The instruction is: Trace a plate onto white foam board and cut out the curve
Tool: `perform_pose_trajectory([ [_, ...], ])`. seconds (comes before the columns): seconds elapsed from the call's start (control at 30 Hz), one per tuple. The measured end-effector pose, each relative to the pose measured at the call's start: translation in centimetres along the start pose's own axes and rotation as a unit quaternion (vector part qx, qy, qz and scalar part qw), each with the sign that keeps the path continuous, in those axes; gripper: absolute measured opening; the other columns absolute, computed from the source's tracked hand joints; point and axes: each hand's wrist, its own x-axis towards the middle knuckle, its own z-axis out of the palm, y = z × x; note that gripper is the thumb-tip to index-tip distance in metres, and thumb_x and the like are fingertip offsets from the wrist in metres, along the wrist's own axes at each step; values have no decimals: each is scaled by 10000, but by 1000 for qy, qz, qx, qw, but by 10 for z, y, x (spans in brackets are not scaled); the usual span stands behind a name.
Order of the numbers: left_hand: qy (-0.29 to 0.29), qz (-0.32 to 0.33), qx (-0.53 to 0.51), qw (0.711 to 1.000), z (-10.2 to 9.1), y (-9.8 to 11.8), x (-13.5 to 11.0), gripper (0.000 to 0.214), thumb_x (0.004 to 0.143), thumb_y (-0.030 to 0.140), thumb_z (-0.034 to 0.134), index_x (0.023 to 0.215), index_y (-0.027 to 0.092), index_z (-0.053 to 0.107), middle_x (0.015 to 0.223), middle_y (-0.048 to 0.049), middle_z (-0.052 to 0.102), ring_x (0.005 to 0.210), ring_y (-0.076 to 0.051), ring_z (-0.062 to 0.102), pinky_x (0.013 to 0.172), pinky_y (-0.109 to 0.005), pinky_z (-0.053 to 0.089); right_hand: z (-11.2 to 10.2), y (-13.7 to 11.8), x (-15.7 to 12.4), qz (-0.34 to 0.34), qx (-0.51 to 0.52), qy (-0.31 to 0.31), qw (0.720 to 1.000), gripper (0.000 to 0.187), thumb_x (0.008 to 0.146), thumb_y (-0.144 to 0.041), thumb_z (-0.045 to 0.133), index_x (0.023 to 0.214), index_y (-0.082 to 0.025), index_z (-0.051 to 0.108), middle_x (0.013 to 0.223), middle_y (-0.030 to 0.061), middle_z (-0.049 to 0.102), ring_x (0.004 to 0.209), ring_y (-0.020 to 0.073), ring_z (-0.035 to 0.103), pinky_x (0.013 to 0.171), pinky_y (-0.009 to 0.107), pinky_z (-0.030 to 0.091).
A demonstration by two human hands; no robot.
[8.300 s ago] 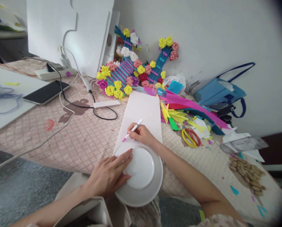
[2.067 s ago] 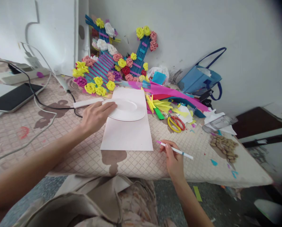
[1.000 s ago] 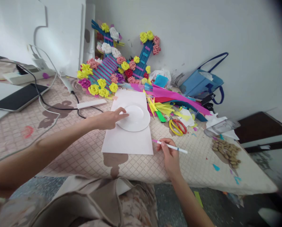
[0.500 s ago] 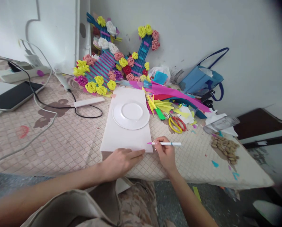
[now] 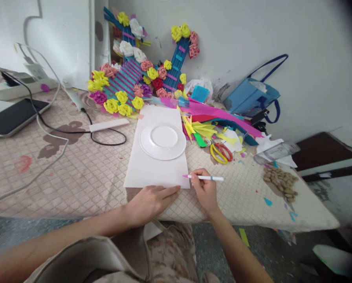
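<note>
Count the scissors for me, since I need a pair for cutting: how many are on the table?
1: yellow-and-red-handled scissors lying right of the white plate, beside the paper scraps. More could be hidden under the scraps.

Left hand (image 5: pixel 151 200) flat, fingers extended; right hand (image 5: pixel 204 190) pinched closed

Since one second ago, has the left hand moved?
Yes. The left hand left the white plate and came toward the person, to the near edge of the paper sheet.
</note>
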Motion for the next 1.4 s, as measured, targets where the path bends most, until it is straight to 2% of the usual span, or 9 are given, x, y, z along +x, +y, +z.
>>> perform_pose_trajectory([
  [0.7,-4,-5,-7,1000,1,0,-1,374,909,105,436,1274,122,515,1398,-100,494,893,-189,651,767,-323,557,1,2,0,2,-2,-11,1000,103,874,-265,518,810,-205,572,702,-2,579,594,132,490,538,256,353],
  [1.0,-7,-8,-9,1000,3,0,-1,380,911,100,436,1284,126,503,1401,-105,489,907,-188,651,789,-320,549,1,1,-2,-4,13,-38,999,136,885,-285,514,797,-200,573,686,-8,547,607,130,483,551,251,371],
  [1.07,-4,-8,-9,1000,3,0,-1,373,911,105,439,1277,129,509,1398,-110,491,899,-186,651,778,-319,550,2,2,-2,21,55,-21,998,146,888,-307,519,802,-200,569,663,-16,533,583,121,475,531,242,372],
  [1.23,0,-9,-8,1000,4,0,-1,378,900,98,454,1272,130,515,1400,-99,490,903,-190,653,764,-327,555,2,3,-1,86,177,66,978,173,895,-366,521,831,-206,539,607,-42,513,525,95,469,489,207,388],
  [1.4,2,-8,1,1000,4,1,-1,361,906,110,452,1259,131,528,1400,-85,493,885,-189,650,756,-322,552,2,-1,5,93,174,62,978,186,875,-381,551,839,-199,553,581,-45,497,498,87,451,466,199,383],
])
